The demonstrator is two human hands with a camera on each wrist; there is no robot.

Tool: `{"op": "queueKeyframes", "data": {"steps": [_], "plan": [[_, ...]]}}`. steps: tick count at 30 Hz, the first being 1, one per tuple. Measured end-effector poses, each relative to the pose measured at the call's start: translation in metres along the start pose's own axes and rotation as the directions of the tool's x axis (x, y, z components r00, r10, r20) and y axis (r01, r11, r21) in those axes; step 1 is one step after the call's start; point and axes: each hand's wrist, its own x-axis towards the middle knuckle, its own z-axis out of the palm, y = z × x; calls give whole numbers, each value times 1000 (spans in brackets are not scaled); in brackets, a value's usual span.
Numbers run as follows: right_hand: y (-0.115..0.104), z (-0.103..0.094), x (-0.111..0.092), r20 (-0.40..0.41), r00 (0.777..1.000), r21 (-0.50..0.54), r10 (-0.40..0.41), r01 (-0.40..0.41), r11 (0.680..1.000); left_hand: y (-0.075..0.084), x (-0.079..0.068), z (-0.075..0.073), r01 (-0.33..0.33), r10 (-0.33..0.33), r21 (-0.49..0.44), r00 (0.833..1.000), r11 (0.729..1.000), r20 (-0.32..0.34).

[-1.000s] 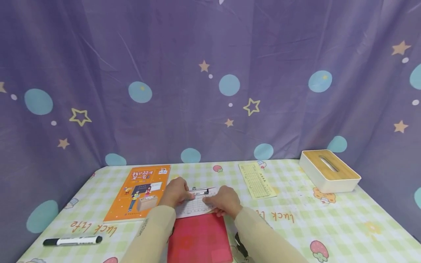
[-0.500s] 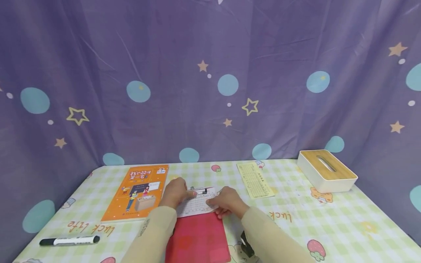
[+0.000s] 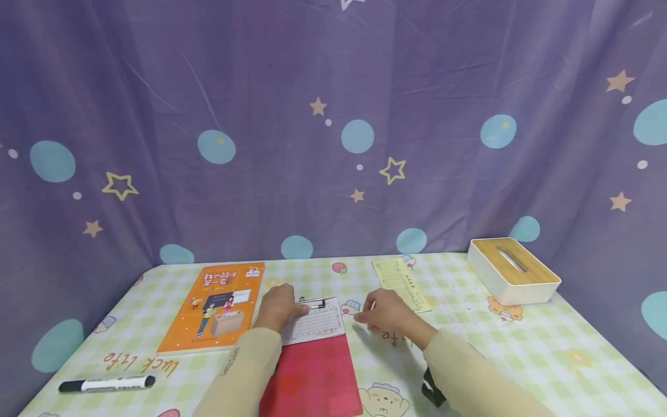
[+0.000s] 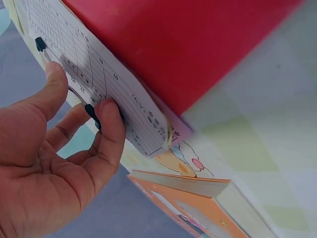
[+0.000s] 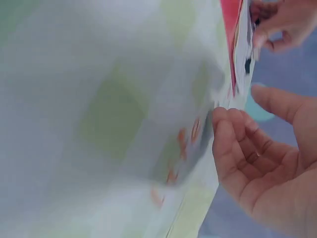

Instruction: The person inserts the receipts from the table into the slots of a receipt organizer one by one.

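Note:
A red clipboard [image 3: 312, 373] lies at the front middle of the table in the head view. At its far end is a white printed form [image 3: 316, 325], under a metal clip [image 3: 316, 304] with black ends. My left hand [image 3: 277, 307] grips the clip end; in the left wrist view its thumb lies on the clip and a fingertip lies by one black end [image 4: 40, 43]. To the right of the form, my right hand [image 3: 389, 313] is apart from it, just above the table. In the right wrist view its fingers are loosely bent, holding nothing.
An orange book [image 3: 213, 307] lies left of the clipboard, and a black-and-white marker [image 3: 106, 384] is nearer the front left. Behind my right hand lies a yellow printed sheet [image 3: 401, 284]. A wood-topped tissue box [image 3: 513, 269] stands at the far right, before the curtain [image 3: 260, 174].
My right hand has let go of the form's right edge and moved away to the right. My left hand has stayed at the clip. The view has shifted slightly.

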Motion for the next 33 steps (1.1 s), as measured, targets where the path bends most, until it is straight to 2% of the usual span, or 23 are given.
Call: {"op": "queueKeyframes", "data": {"steps": [9,16,23,30,33], "plan": [[41,-44,-4,-113,992,-47,-49,44,998,2,-1,-1,22,-22,-6,1000,1000,3],[69,-69,-5,-149,988,-25,44,-48,999,2,-1,-1,22,-22,-3,1000,1000,3],[93,-72,2,-139,975,-40,173,-180,983,1,0,0,25,-25,8,1000,1000,10],[99,-64,8,-145,978,-118,148,-166,979,2,0,0,28,-28,19,1000,999,1],[94,-61,10,-137,974,-163,179,-200,966,3,-1,0,39,-39,4,999,999,3]]}}
